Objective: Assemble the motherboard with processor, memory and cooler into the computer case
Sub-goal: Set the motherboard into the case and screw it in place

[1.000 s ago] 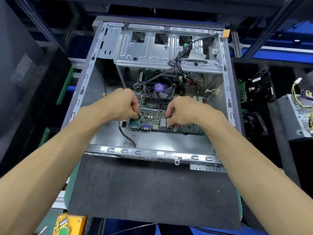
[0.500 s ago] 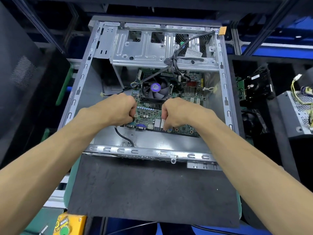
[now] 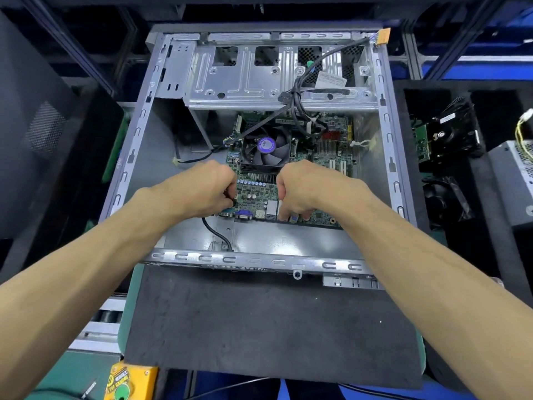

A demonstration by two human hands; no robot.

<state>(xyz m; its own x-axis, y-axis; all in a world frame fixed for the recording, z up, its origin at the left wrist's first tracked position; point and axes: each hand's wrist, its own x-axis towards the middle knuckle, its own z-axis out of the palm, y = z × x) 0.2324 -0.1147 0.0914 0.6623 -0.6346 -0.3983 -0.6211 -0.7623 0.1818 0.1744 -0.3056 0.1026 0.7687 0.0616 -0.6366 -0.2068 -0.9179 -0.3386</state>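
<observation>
Kid: Fingers on the right hand are curled down onto the front edge of the motherboard. What about the other one?

Helper: Curled too. The left hand pinches the board's left edge, by a black cable.

Kid: Where is the board?

Helper: Inside the open computer case, lying on its floor. The cooler with its fan sits on the board, just past the 2 hands.

Kid: And outside?

Helper: The case rests on a dark mat. A yellow box is at the near left.
</observation>
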